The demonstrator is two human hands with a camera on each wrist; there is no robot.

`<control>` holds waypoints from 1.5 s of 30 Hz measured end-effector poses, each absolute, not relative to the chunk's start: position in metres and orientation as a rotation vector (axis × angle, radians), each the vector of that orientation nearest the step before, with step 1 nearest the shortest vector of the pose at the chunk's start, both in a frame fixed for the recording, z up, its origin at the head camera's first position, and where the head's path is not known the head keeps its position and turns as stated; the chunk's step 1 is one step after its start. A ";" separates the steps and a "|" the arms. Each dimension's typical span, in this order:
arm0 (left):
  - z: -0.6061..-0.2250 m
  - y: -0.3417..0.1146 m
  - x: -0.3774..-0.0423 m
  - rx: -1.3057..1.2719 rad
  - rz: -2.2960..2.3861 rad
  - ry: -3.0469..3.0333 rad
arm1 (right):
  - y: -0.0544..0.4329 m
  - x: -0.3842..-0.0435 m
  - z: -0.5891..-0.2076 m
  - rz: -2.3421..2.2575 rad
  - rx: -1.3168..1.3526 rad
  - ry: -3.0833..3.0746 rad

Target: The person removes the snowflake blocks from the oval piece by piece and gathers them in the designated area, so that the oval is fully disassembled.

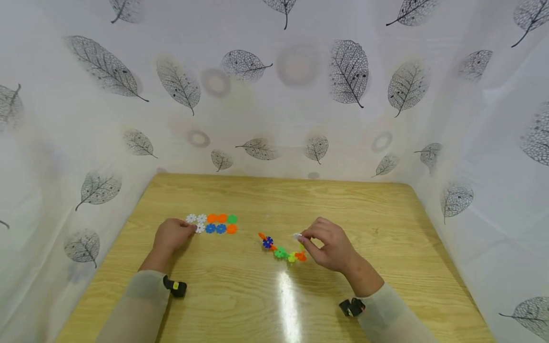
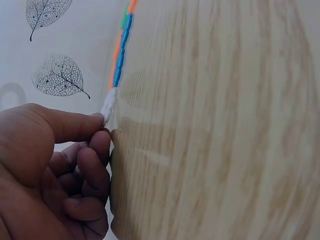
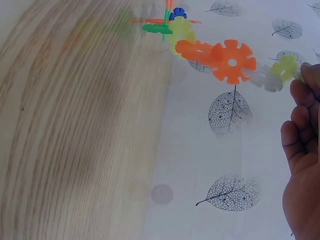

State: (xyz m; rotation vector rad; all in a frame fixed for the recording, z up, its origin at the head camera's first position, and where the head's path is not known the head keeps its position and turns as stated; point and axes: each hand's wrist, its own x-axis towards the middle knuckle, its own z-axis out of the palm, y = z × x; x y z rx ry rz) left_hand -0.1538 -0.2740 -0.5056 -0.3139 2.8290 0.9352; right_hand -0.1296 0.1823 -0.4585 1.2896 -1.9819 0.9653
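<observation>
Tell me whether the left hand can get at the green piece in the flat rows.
Probably yes: nothing covers the green piece, and the left hand is near, though it appears to pinch a white piece.

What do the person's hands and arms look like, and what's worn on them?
The left hand and right hand are ungloved. The left sleeve and right sleeve are plain, pale greyish-beige. Each wrist wears a small black device: the left device has a yellow patch; the right device is mostly black.
</observation>
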 end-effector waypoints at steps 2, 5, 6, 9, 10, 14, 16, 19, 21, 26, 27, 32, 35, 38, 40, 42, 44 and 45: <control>-0.506 -0.275 -0.155 -0.317 0.922 2.832 | 0.182 -0.130 -0.458 0.964 1.288 -1.983; -0.506 -0.275 -0.155 -0.331 0.915 2.828 | 0.182 -0.130 -0.457 0.960 1.289 -1.983; -0.506 -0.275 -0.155 -0.333 0.915 2.828 | 0.182 -0.130 -0.457 0.959 1.289 -1.983; -0.506 -0.276 -0.155 -0.332 0.919 2.829 | 0.182 -0.130 -0.456 0.959 1.290 -1.984; -0.506 -0.276 -0.155 -0.331 0.922 2.832 | 0.182 -0.130 -0.456 0.959 1.290 -1.986; -0.506 -0.276 -0.154 -0.330 0.933 2.834 | 0.182 -0.130 -0.455 0.961 1.291 -1.988; -0.506 -0.276 -0.154 -0.333 0.936 2.833 | 0.182 -0.130 -0.455 0.964 1.292 -1.986; -0.505 -0.276 -0.154 -0.340 0.942 2.830 | 0.182 -0.130 -0.455 0.965 1.293 -1.979; -0.504 -0.276 -0.154 -0.343 0.946 2.829 | 0.182 -0.130 -0.455 0.966 1.293 -1.975; -0.504 -0.275 -0.153 -0.341 0.952 2.828 | 0.183 -0.131 -0.456 0.968 1.296 -1.969; -0.504 -0.274 -0.153 -0.340 0.956 2.831 | 0.183 -0.131 -0.456 0.968 1.298 -1.967; -0.505 -0.265 -0.153 -0.296 1.107 2.821 | 0.184 -0.131 -0.457 0.970 1.301 -1.961; -0.503 -0.256 -0.155 -0.223 1.251 2.790 | 0.183 -0.132 -0.456 0.969 1.304 -1.955; -0.499 -0.248 -0.155 -0.164 1.383 2.740 | 0.182 -0.132 -0.456 0.967 1.313 -1.946; -0.496 -0.240 -0.153 -0.112 1.458 2.708 | 0.181 -0.132 -0.456 0.964 1.320 -1.941; -0.491 -0.230 -0.151 -0.054 1.537 2.663 | 0.180 -0.131 -0.455 0.963 1.322 -1.940; -0.487 -0.219 -0.149 0.024 1.584 2.632 | 0.180 -0.131 -0.455 0.962 1.321 -1.941; -0.484 -0.213 -0.148 0.071 1.601 2.617 | 0.180 -0.131 -0.455 0.962 1.320 -1.942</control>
